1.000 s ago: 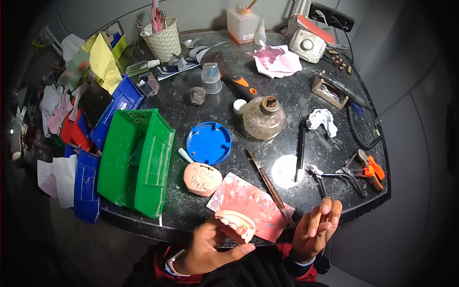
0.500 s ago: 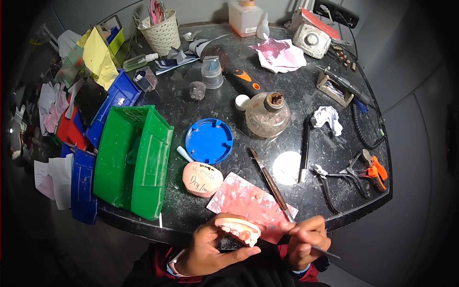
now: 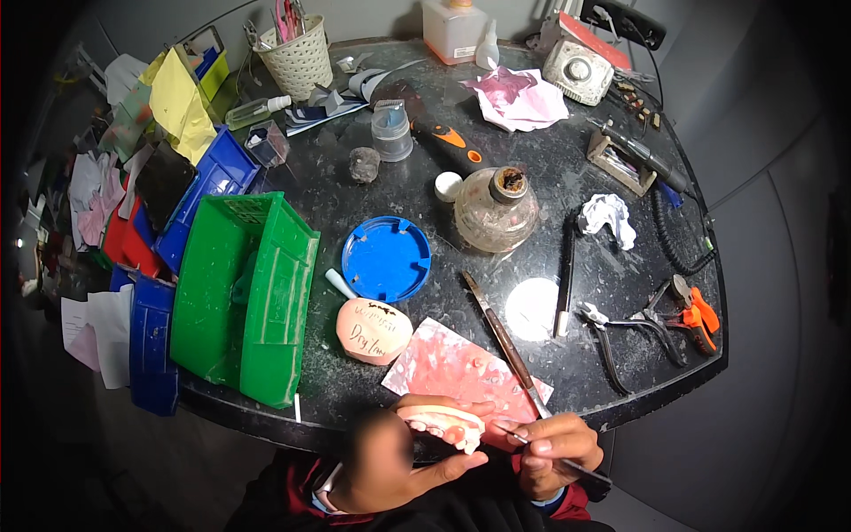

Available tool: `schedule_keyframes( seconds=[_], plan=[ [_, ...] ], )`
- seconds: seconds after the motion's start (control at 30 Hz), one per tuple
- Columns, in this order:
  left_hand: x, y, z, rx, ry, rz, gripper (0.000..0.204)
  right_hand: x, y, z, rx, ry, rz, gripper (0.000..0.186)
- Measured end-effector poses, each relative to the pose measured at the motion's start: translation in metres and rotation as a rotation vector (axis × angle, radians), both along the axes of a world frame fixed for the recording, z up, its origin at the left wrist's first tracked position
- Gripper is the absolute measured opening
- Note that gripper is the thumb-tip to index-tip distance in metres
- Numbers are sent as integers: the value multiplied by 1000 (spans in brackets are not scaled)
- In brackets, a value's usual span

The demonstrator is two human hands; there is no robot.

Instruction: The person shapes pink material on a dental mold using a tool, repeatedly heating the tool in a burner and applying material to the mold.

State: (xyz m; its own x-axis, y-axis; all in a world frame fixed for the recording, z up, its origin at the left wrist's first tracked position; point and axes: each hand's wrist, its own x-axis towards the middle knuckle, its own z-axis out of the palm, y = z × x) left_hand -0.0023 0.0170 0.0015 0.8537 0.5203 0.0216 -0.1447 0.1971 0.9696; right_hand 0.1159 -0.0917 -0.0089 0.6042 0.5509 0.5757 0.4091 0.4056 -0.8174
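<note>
My left hand (image 3: 394,474) is closed round a pale dental cast (image 3: 440,420), fingers behind it and thumb below. Reddish-pink material sits among the teeth along its lower edge. Part of that hand is blurred. In my right hand (image 3: 557,454) a thin dark metal dental instrument (image 3: 581,473) is pinched between thumb and fingers, its tip close to the right side of the cast with a small gap. Under and beyond both hands lies a pink-smeared sheet (image 3: 456,368). A wooden-handled wax knife (image 3: 503,340) rests across its right part.
A pink plaster block (image 3: 374,332) and a blue round lid (image 3: 386,259) lie left of the sheet. Farther left stands a green bin (image 3: 282,306). A glass spirit burner (image 3: 496,213) stands mid-table; pliers (image 3: 634,328) and a handpiece (image 3: 647,160) lie to the right.
My right hand has turned the dental instrument, so its tip now shows and points toward the cast. The left hand keeps the cast in nearly the same place.
</note>
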Motion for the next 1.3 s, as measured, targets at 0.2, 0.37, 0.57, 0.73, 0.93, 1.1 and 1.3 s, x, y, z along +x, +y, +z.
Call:
schedule_keyframes(
  seconds=[0.2, 0.37, 0.57, 0.73, 0.93, 1.1, 1.3],
  plan=[
    [0, -2, -3, 36, 4, 77, 41, -10, 0, -2, -51, 244, -109, 36],
    [3, 1, 1, 217, 38, 85, 41, -5, -4, -13, 78, 123, -59, 34],
    [5, 0, -2, 186, 16, 114, 40, -15, -3, -12, 126, 265, -108, 33],
    [4, 2, -1, 232, 27, 130, 39, -21, 2, -9, 92, 209, -99, 30],
    [5, 3, -3, 229, 59, 121, 37, -19, 2, -16, 7, 18, -140, 31],
    [5, 1, -2, 191, 16, 64, 41, -21, 1, -15, 5, 83, -166, 32],
    [2, -6, -6, -205, -251, -77, 54, -11, 2, -12, 2, 34, -97, 31]
  ],
)
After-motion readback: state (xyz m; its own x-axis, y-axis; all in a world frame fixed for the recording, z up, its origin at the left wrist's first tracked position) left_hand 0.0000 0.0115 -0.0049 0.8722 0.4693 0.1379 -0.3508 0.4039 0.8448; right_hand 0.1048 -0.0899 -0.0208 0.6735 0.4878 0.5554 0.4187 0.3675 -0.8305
